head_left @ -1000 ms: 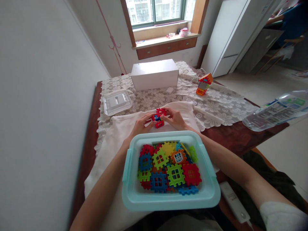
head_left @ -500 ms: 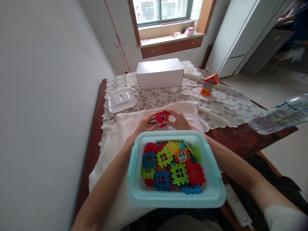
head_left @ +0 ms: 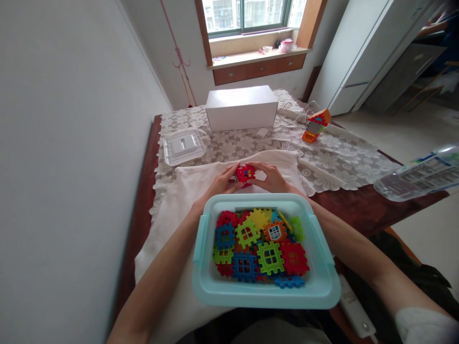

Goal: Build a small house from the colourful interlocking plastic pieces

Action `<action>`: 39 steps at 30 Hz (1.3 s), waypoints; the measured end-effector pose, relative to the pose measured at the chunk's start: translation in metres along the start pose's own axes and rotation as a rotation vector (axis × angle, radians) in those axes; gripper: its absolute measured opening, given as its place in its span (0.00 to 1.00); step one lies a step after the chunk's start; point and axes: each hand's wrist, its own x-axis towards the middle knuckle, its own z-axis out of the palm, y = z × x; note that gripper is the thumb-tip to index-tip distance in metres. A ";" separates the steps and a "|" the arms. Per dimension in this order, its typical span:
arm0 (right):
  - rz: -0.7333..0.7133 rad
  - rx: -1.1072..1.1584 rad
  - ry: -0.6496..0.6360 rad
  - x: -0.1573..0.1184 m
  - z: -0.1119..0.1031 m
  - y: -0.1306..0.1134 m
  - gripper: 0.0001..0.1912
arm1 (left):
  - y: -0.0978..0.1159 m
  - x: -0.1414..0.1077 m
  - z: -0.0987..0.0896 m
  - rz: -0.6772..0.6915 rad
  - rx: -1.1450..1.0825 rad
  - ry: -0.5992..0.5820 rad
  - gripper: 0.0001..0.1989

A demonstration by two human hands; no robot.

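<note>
Between both hands, over the white cloth [head_left: 186,191], is a small red assembly of interlocking plastic building pieces [head_left: 245,175] with window-like openings. My left hand [head_left: 223,182] grips its left side, fingers curled round the edge. On the other side my right hand [head_left: 269,177] pinches it between thumb and fingers. Closer to me, between my forearms, stands a light-blue plastic bin [head_left: 265,300]. Inside it lie several notched square pieces, among them a green window piece [head_left: 270,258], a blue window piece [head_left: 245,267] and a red one [head_left: 294,258].
A white box [head_left: 244,112] stands at the table's back, with a clear plastic lid [head_left: 184,147] to its left. At right are a built toy house [head_left: 315,126] and a clear plastic bottle [head_left: 419,174]. A white power strip [head_left: 356,306] lies right of the bin.
The whole view has shifted slightly, so things sit a little further right. The red assembly looks turned a little between my hands, which both keep hold of it.
</note>
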 end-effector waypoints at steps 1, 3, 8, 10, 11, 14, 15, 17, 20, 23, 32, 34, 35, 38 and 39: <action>-0.003 0.002 -0.005 0.000 0.000 -0.002 0.25 | -0.001 0.000 0.000 0.001 0.009 -0.002 0.37; 0.001 0.010 -0.006 0.000 0.000 -0.005 0.23 | -0.003 0.000 0.000 0.002 0.031 -0.007 0.37; 0.105 0.044 0.048 0.000 0.006 -0.008 0.21 | -0.011 0.001 -0.002 0.009 0.074 0.003 0.36; 0.138 0.077 0.061 0.000 0.009 -0.008 0.23 | -0.015 0.003 -0.002 0.008 0.065 0.005 0.36; 0.149 0.099 0.062 0.000 0.010 -0.008 0.24 | -0.016 0.003 -0.002 0.007 0.058 0.003 0.36; 0.173 0.148 0.055 0.002 0.013 -0.009 0.24 | -0.017 0.005 -0.002 0.008 0.045 0.002 0.35; 0.176 0.157 0.054 0.002 0.013 -0.009 0.24 | -0.016 0.006 -0.001 0.009 0.042 0.001 0.34; 0.179 0.170 0.056 0.003 0.014 -0.010 0.23 | -0.014 0.007 -0.001 0.012 0.040 -0.001 0.33; 0.172 0.173 0.054 0.004 0.015 -0.011 0.23 | -0.011 0.008 0.001 0.008 0.031 -0.004 0.32; 0.161 0.124 0.057 0.004 0.015 -0.012 0.22 | -0.011 0.007 0.002 -0.007 0.019 0.009 0.33; 0.118 0.031 0.063 0.003 0.014 -0.016 0.19 | -0.007 0.003 0.004 0.002 0.030 0.019 0.33; 0.115 0.037 0.064 0.003 0.014 -0.017 0.18 | -0.006 0.002 0.004 0.004 0.037 0.009 0.33; 0.115 0.040 0.064 0.003 0.015 -0.017 0.18 | -0.006 0.002 0.004 0.006 0.040 0.003 0.33; 0.110 0.052 0.067 0.003 0.017 -0.016 0.17 | -0.008 0.003 0.003 0.012 0.068 -0.012 0.32; 0.106 0.054 0.070 0.003 0.018 -0.016 0.16 | -0.010 0.004 0.002 0.021 0.091 -0.010 0.30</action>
